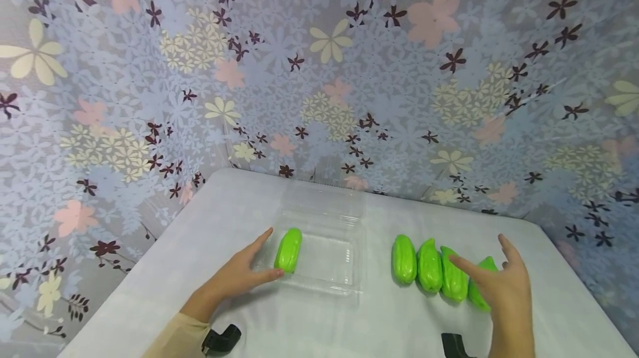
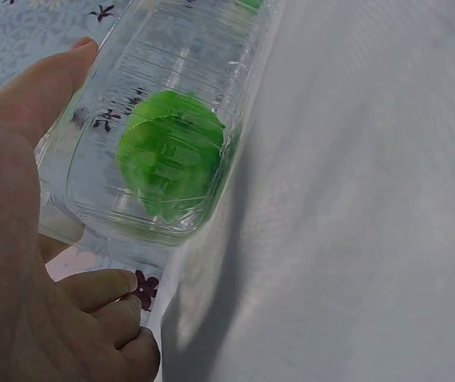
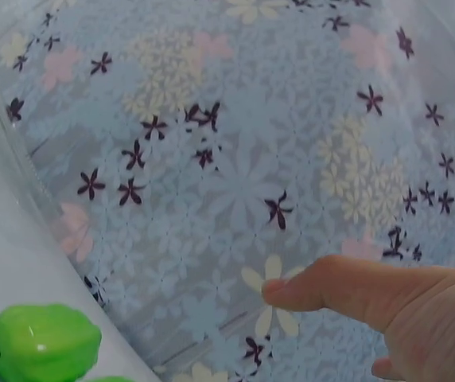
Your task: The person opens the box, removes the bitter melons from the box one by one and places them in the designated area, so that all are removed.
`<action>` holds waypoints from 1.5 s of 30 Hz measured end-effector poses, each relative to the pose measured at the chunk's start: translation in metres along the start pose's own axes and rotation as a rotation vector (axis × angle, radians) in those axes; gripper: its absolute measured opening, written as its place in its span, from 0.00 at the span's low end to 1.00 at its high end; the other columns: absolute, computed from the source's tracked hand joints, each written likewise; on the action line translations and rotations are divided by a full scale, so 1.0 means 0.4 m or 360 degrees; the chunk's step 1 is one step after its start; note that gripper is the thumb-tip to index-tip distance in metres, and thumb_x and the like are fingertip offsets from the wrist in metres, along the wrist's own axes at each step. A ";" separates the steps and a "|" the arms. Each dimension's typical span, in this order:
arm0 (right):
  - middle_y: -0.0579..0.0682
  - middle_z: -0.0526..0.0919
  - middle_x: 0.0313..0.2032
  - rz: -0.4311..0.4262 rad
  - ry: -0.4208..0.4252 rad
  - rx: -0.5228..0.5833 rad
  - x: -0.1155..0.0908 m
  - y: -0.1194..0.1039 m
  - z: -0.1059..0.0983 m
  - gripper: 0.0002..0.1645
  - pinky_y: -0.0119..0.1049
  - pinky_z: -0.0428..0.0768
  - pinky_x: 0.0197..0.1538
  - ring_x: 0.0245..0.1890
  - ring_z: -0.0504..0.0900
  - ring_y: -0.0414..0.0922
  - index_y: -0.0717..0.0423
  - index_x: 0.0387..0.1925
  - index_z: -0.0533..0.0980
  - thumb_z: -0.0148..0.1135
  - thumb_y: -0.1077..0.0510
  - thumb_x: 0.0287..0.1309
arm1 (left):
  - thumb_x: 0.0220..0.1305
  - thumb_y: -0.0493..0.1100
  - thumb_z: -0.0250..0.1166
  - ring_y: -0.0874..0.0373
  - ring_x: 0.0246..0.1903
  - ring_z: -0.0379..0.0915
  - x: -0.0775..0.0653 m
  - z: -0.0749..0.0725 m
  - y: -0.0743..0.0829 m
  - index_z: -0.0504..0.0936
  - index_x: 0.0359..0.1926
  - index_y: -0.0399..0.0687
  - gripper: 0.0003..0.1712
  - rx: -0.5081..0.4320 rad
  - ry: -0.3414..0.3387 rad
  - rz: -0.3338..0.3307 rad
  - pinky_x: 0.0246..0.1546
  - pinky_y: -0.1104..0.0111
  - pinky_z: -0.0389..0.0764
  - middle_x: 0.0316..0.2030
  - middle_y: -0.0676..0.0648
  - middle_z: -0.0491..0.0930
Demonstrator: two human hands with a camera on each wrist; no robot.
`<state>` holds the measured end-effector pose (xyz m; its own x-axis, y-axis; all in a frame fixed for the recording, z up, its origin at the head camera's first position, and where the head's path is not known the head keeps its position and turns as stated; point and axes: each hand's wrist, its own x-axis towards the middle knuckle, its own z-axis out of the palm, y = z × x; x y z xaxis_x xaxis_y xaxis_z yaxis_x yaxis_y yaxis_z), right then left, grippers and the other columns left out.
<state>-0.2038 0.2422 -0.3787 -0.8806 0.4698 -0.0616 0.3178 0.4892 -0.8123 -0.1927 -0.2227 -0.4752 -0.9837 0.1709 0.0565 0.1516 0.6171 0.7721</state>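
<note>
A clear plastic box [image 1: 326, 286] sits on the table with its lid [image 1: 319, 201] folded back. Inside, along its left wall, lies one bright green, ribbed, oblong toy vegetable [image 1: 288, 251]. My left hand [image 1: 234, 277] is spread at the box's near left corner, thumb by the near rim and index finger along the left side. In the left wrist view, the box wall [image 2: 144, 227] stands right against the hand. My right hand [image 1: 506, 280], thumb and fingers apart with nothing between them, hovers over the right end of a row of similar green vegetables [image 1: 404, 259], partly hiding the last one.
A white cloth [image 1: 359, 324] covers the table. Flower-patterned sheeting [image 1: 319, 69] rises behind it and at both sides. Black wrist mounts [image 1: 222, 340] show by both wrists. Table surface lies between the box and the row of vegetables.
</note>
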 end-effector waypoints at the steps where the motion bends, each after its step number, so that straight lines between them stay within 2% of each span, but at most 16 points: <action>1: 0.63 0.36 0.79 -0.0013 -0.0003 0.0016 -0.004 -0.004 0.002 0.73 0.70 0.53 0.68 0.75 0.42 0.69 0.50 0.81 0.37 0.79 0.43 0.50 | 0.54 0.69 0.72 0.38 0.73 0.50 0.000 0.000 0.000 0.48 0.81 0.61 0.62 -0.0001 0.0001 -0.0001 0.69 0.38 0.54 0.77 0.46 0.51; 6: 0.59 0.35 0.79 -0.0099 -0.0052 0.0082 -0.026 -0.034 0.008 0.73 0.70 0.56 0.68 0.75 0.44 0.66 0.48 0.81 0.36 0.79 0.44 0.50 | 0.55 0.69 0.72 0.39 0.74 0.50 0.001 0.001 -0.001 0.49 0.81 0.59 0.62 0.0000 0.0005 0.0015 0.69 0.39 0.54 0.77 0.46 0.52; 11: 0.58 0.38 0.79 -0.0199 -0.0130 0.0131 -0.050 -0.068 0.020 0.72 0.68 0.61 0.66 0.74 0.50 0.66 0.47 0.81 0.37 0.80 0.48 0.51 | 0.54 0.69 0.72 0.39 0.74 0.50 0.002 0.000 -0.001 0.49 0.81 0.60 0.62 0.0014 0.0010 0.0013 0.69 0.40 0.54 0.77 0.46 0.52; 14: 0.57 0.40 0.79 -0.0263 -0.0218 0.0195 -0.066 -0.082 0.038 0.73 0.68 0.63 0.66 0.74 0.53 0.65 0.44 0.81 0.38 0.81 0.51 0.49 | 0.55 0.70 0.71 0.39 0.74 0.50 0.004 0.000 -0.002 0.49 0.81 0.60 0.61 0.0031 0.0009 0.0011 0.69 0.40 0.54 0.77 0.46 0.52; 20: 0.56 0.43 0.79 -0.0443 -0.0446 0.0216 -0.096 -0.112 0.086 0.74 0.65 0.66 0.66 0.74 0.55 0.62 0.44 0.81 0.38 0.82 0.48 0.48 | 0.56 0.68 0.72 0.38 0.73 0.51 0.006 -0.001 -0.003 0.50 0.81 0.58 0.61 0.0040 0.0026 0.0037 0.69 0.40 0.55 0.77 0.44 0.53; 23: 0.55 0.45 0.79 -0.0489 -0.0509 0.0228 -0.109 -0.127 0.112 0.73 0.64 0.65 0.67 0.74 0.55 0.60 0.44 0.81 0.40 0.82 0.48 0.47 | 0.55 0.68 0.72 0.39 0.73 0.51 0.004 -0.002 -0.004 0.49 0.81 0.58 0.61 0.0029 0.0026 0.0032 0.70 0.40 0.54 0.77 0.44 0.53; 30: 0.52 0.50 0.78 -0.0558 -0.0566 0.0215 -0.127 -0.143 0.163 0.72 0.63 0.70 0.64 0.74 0.56 0.57 0.44 0.81 0.46 0.84 0.47 0.44 | 0.54 0.70 0.71 0.40 0.74 0.50 0.001 -0.001 -0.009 0.48 0.81 0.61 0.62 0.0009 0.0012 0.0018 0.70 0.40 0.54 0.77 0.46 0.52; 38: 0.57 0.50 0.77 -0.0631 -0.0656 0.0220 -0.143 -0.155 0.200 0.70 0.55 0.77 0.61 0.73 0.59 0.58 0.47 0.80 0.50 0.84 0.48 0.43 | 0.54 0.70 0.71 0.39 0.73 0.51 0.001 0.000 -0.003 0.48 0.81 0.60 0.62 0.0011 0.0002 0.0015 0.69 0.39 0.54 0.77 0.46 0.52; 45: 0.59 0.53 0.76 -0.0711 -0.0671 0.0206 -0.150 -0.160 0.242 0.68 0.54 0.78 0.60 0.72 0.61 0.60 0.50 0.79 0.52 0.84 0.51 0.43 | 0.55 0.69 0.71 0.39 0.73 0.51 0.001 -0.001 0.003 0.48 0.81 0.61 0.62 0.0031 0.0004 0.0011 0.69 0.40 0.55 0.77 0.45 0.52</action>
<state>-0.2052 0.1114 -0.3793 -0.9899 -0.1028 0.0980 -0.1349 0.4659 -0.8745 -0.1928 -0.2223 -0.4742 -0.9828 0.1733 0.0632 0.1600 0.6307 0.7593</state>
